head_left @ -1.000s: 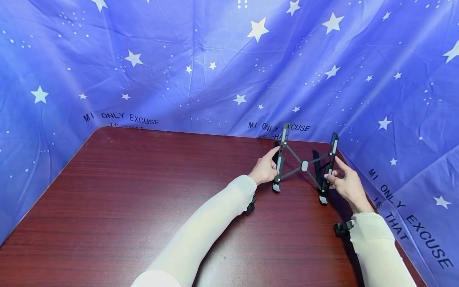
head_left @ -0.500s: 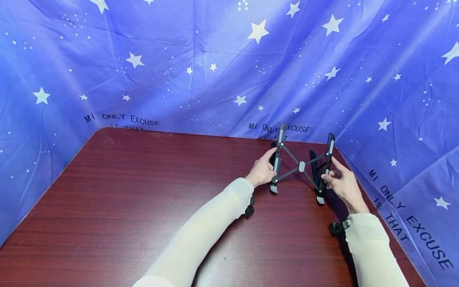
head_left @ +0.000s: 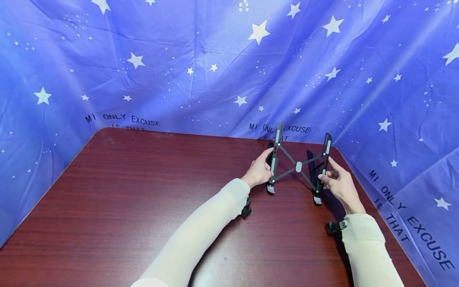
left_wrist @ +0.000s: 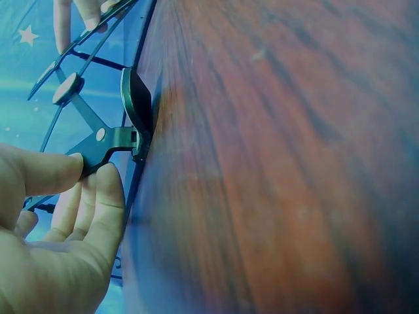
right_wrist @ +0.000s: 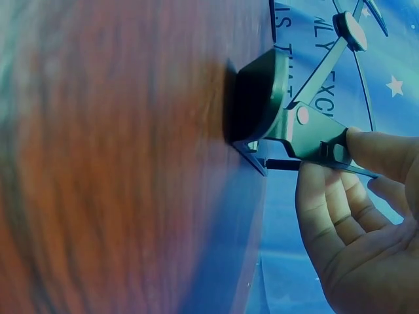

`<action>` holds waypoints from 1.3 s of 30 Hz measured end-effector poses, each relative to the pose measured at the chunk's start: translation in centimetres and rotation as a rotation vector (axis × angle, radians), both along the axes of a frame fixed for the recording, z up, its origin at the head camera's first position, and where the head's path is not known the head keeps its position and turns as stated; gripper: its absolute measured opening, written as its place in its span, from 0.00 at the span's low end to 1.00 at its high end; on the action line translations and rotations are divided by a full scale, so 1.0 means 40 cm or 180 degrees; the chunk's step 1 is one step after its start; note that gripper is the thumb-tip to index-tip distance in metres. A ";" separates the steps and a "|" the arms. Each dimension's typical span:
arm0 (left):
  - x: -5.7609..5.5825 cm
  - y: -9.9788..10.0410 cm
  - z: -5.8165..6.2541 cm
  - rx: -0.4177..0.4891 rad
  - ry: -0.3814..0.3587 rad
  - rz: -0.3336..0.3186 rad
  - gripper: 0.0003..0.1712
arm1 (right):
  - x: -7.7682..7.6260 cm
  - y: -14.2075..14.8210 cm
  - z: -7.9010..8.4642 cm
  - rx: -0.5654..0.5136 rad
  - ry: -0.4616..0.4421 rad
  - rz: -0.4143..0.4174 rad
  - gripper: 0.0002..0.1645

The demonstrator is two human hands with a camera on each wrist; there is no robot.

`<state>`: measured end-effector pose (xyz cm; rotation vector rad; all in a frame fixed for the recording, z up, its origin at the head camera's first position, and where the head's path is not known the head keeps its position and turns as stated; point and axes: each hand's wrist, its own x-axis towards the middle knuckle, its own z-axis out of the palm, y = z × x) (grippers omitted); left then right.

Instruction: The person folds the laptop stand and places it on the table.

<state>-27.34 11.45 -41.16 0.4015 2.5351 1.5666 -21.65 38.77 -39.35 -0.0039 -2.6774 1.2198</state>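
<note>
A black folding laptop stand (head_left: 298,167) stands unfolded near the table's back right corner, its thin crossed bars meeting at a grey oval hub. My left hand (head_left: 259,171) grips the left side rail, thumb on one face and fingers behind it, as the left wrist view shows. On the right rail, my right hand (head_left: 342,186) pinches the stand the same way. In the right wrist view a curved front lip of the stand (right_wrist: 258,98) is right at the tabletop. Both rails carry grey pads and slope upward toward the back.
The dark red wooden table (head_left: 143,191) spreads to the left and front. A blue star-printed curtain (head_left: 179,59) hangs close behind its back edge and along the right side. Black wrist cameras sit under both sleeves.
Both hands and the laptop stand have shifted slightly to the left together. The grip on each rail looks the same.
</note>
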 end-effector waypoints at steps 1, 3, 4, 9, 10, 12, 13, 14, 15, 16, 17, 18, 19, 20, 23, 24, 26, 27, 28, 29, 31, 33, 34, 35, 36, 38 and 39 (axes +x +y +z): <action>0.000 -0.002 -0.001 0.0001 0.0006 0.0008 0.53 | -0.001 -0.002 -0.001 -0.0005 0.0004 0.0013 0.45; 0.001 -0.006 -0.001 0.0024 0.0015 0.0023 0.53 | -0.002 -0.006 -0.002 -0.0029 -0.0001 0.0023 0.45; 0.001 -0.008 -0.002 0.0030 0.0027 0.0030 0.53 | -0.003 -0.008 -0.002 -0.0035 -0.0001 0.0026 0.45; 0.003 -0.017 -0.005 0.0060 0.0040 0.0035 0.53 | -0.005 -0.020 0.000 -0.0019 -0.0059 0.0001 0.45; 0.003 -0.019 -0.005 0.0057 0.0040 0.0035 0.53 | -0.005 -0.022 0.001 -0.0004 -0.0068 -0.0005 0.45; 0.003 -0.023 -0.005 0.0051 0.0036 0.0037 0.53 | -0.005 -0.025 0.002 0.0012 -0.0086 -0.0008 0.45; 0.004 -0.025 -0.005 0.0045 0.0037 0.0039 0.53 | -0.005 -0.027 0.002 0.0017 -0.0090 -0.0011 0.45; 0.003 -0.027 -0.005 0.0046 0.0034 0.0041 0.53 | -0.005 -0.029 0.002 0.0012 -0.0088 0.0000 0.45; 0.004 -0.030 -0.005 0.0039 0.0035 0.0049 0.53 | -0.004 -0.031 0.003 0.0003 -0.0087 0.0007 0.45; 0.004 -0.032 -0.005 0.0039 0.0033 0.0054 0.53 | -0.004 -0.033 0.004 -0.0010 -0.0090 0.0012 0.45; 0.004 -0.033 -0.006 0.0038 0.0036 0.0057 0.53 | -0.004 -0.035 0.004 -0.0030 -0.0092 0.0023 0.46; 0.004 -0.034 -0.006 0.0038 0.0043 0.0057 0.53 | -0.004 -0.036 0.004 -0.0055 -0.0101 0.0031 0.46; 0.004 -0.035 -0.007 0.0051 0.0029 0.0055 0.53 | -0.004 -0.038 0.005 -0.0073 -0.0110 0.0036 0.46; 0.004 -0.036 -0.007 0.0055 0.0022 0.0057 0.54 | -0.004 -0.039 0.005 -0.0091 -0.0122 0.0033 0.46; 0.004 -0.038 -0.009 0.0063 0.0014 0.0066 0.53 | -0.003 -0.044 0.006 -0.0118 -0.0158 0.0020 0.46; 0.004 -0.040 -0.009 0.0064 0.0019 0.0070 0.53 | -0.003 -0.046 0.006 -0.0123 -0.0168 0.0012 0.46; 0.004 -0.043 -0.011 0.0049 0.0035 0.0077 0.53 | -0.003 -0.049 0.007 -0.0110 -0.0178 -0.0007 0.46; 0.004 -0.045 -0.011 0.0041 0.0051 0.0079 0.53 | -0.003 -0.051 0.007 -0.0107 -0.0176 -0.0006 0.46; 0.004 -0.047 -0.012 0.0043 0.0055 0.0075 0.53 | -0.003 -0.053 0.008 -0.0104 -0.0172 -0.0007 0.46; 0.005 -0.050 -0.011 0.0045 0.0050 0.0067 0.53 | -0.004 -0.055 0.008 -0.0103 -0.0169 -0.0010 0.46; 0.006 -0.054 -0.010 0.0055 0.0027 0.0054 0.53 | -0.004 -0.060 0.009 -0.0106 -0.0184 -0.0023 0.46; 0.008 -0.059 -0.009 0.0084 -0.0007 0.0043 0.53 | -0.005 -0.064 0.010 -0.0123 -0.0196 -0.0030 0.46; 0.009 -0.061 -0.008 0.0098 -0.0023 0.0043 0.53 | -0.005 -0.067 0.010 -0.0128 -0.0207 -0.0031 0.46; 0.010 -0.063 -0.008 0.0101 -0.0024 0.0044 0.53 | -0.005 -0.068 0.010 -0.0134 -0.0218 -0.0031 0.46; 0.010 -0.065 -0.007 0.0102 -0.0024 0.0046 0.53 | -0.005 -0.071 0.010 -0.0132 -0.0230 -0.0030 0.46; 0.011 -0.069 -0.007 0.0105 -0.0025 0.0048 0.53 | -0.005 -0.075 0.010 -0.0128 -0.0233 -0.0030 0.46; 0.011 -0.070 -0.007 0.0094 -0.0016 0.0054 0.53 | -0.005 -0.078 0.010 -0.0122 -0.0234 -0.0027 0.46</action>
